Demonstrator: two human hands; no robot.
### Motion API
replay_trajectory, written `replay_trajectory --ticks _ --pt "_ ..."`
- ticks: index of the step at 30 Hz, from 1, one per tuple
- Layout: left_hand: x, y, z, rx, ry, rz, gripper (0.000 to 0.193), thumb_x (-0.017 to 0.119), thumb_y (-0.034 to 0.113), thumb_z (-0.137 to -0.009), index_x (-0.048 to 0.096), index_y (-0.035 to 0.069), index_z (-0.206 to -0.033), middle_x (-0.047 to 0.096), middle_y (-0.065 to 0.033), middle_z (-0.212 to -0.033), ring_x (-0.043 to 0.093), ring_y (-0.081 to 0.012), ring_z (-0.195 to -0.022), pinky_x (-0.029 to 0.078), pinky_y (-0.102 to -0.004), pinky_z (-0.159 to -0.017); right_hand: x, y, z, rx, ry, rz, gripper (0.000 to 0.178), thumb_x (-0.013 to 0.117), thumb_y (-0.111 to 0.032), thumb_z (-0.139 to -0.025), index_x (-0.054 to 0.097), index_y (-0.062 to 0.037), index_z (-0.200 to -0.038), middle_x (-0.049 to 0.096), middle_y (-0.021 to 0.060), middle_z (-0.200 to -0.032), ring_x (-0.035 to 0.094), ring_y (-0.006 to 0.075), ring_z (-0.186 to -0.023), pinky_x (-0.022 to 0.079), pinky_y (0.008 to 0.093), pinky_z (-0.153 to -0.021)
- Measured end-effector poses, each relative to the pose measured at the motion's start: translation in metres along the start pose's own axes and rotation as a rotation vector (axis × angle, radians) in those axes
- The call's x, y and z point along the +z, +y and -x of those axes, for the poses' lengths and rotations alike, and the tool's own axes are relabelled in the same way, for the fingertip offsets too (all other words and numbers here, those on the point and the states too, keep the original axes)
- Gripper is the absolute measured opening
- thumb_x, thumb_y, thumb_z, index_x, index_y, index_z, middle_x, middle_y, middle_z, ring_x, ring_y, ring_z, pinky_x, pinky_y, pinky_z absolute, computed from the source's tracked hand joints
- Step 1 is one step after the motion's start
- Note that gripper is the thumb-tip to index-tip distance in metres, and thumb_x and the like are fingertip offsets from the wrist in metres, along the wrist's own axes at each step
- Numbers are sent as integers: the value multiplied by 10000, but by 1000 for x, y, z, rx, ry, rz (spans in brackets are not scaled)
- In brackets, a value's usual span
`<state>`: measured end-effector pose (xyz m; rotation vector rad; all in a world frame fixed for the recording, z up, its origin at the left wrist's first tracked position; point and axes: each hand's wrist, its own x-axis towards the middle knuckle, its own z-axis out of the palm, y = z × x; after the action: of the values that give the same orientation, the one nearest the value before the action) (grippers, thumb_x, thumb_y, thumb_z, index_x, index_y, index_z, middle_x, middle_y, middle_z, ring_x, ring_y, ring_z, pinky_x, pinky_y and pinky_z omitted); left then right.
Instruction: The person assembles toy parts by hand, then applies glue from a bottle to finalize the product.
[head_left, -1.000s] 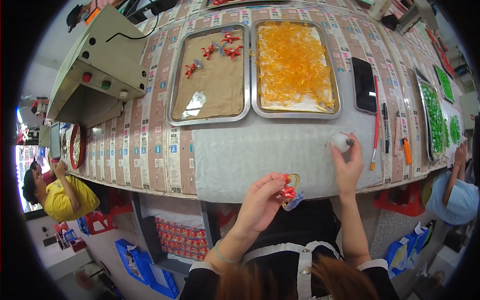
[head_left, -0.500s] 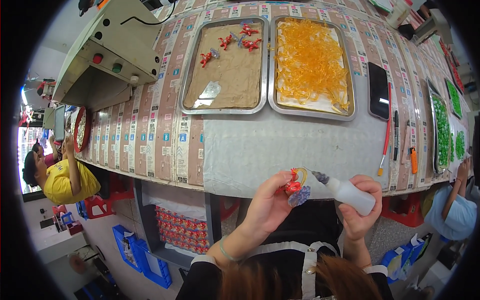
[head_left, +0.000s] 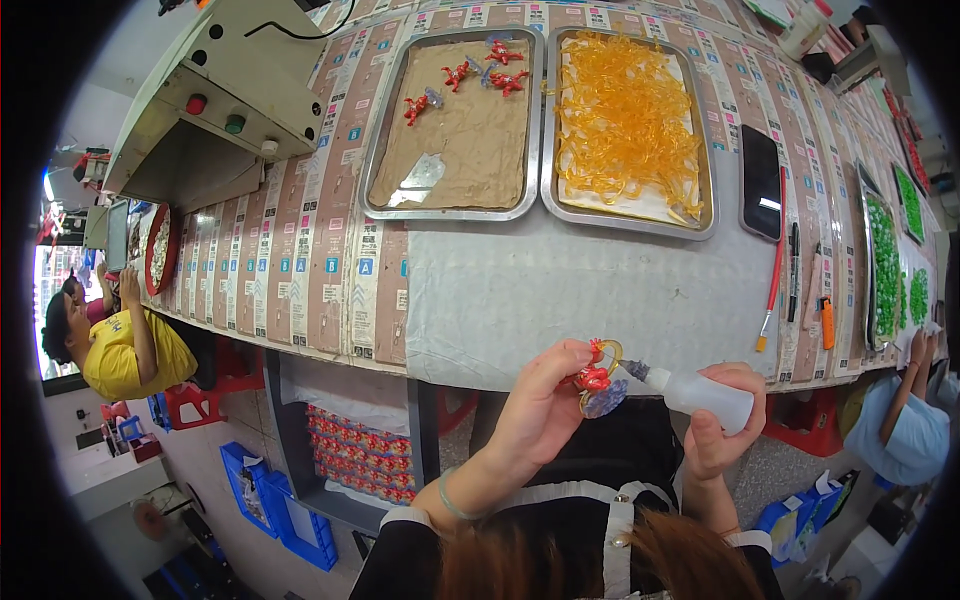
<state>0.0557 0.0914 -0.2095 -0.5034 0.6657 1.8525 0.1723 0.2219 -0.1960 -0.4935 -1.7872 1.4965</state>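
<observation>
Table (head_left: 295, 265), covered in striped, printed material, took up most of the view, and a pale sheet (head_left: 570, 290) lay over it at the near side. Beyond the sheet stood two metal trays, the left tray (head_left: 450, 214) with a few small red figures on brown paper, the right tray (head_left: 635, 227) with a heap of orange-yellow strips. The left hand (head_left: 540, 395) and right hand (head_left: 712, 448) were both raised by the table's near edge, each closed on something. In the right, fingers and thumb wrapped a whitish squeeze bottle (head_left: 708, 400), tilted so its neck aimed leftward; too hard a squeeze there could have sent out more of its contents than wanted. In the left, a fingertip pinch held a red figure (head_left: 594, 378) just beside the bottle's tip; so small a grip might have let it twist or slip if nudged. Below its red body showed a bluish clear piece (head_left: 605, 400), above it a yellow loop (head_left: 615, 350), where a stray drop could have smeared if the hands wavered. Smallest was the dark nozzle (head_left: 632, 370), so near the figure that contact could not be told; a jolt might have knocked the loop askew
</observation>
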Motion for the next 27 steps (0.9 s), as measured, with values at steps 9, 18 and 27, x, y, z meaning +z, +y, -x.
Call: replay_trajectory --ticks 9,18,27 --pt "0 0 0 8 -23 -11 105 463 116 -810 508 36 -861 545 -35 -776 511 -100 -682 410 -253 -606 0 2 1 6 -16 0 357 691 -158 -642 491 -5 -894 539 117 -806 509 171 -724 420 256 -643" --pt "0 1 0 -4 -25 -22 120 471 129 -794 516 30 -845 552 -54 -829 508 -143 -775 399 -274 -726 -4 -4 -1 -128 -119 197 388 722 -139 -602 513 4 -896 559 139 -790 532 201 -676 434 281 -621" --pt "1 0 0 -16 -16 -26 124 472 134 -797 516 37 -859 549 -49 -835 507 -144 -779 400 -283 -730 -4 -3 -2 -161 -107 201 394 730 -153 -602 519 6 -894 560 139 -777 533 201 -661 433 284 -605"
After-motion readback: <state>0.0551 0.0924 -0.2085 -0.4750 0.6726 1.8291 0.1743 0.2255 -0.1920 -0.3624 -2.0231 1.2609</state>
